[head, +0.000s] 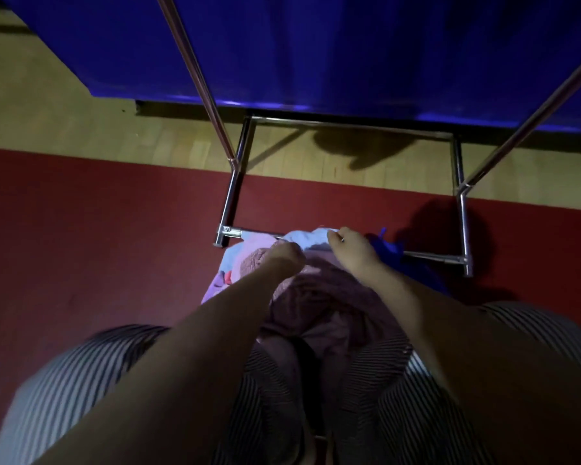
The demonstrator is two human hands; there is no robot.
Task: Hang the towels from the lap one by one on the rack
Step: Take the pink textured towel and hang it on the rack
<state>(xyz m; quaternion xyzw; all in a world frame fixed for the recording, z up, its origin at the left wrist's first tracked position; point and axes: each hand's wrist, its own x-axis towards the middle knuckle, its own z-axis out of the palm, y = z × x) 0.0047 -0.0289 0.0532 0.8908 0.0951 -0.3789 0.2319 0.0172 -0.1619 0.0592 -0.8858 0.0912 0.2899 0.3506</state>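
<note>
Your right hand [349, 245] is pinching the light blue towel [307, 237] against the rack [230, 231]; your left hand [284, 255] is curling beside it (grip hidden, cannot tell).

Chrome rack [230, 196]: tubular frame, upright on the floor in front of your knees, with a low front rail running left to right.
Light blue towel [307, 237]: bunched against that rail near its middle and covering it there. You pinch its edge with your left hand [287, 255] and right hand [349, 245].
Dark blue towel [388, 250]: draped on the same rail, just right of the light blue one.
Mauve towel [319, 297]: crumpled on your lap, reaching toward the rail.
</note>
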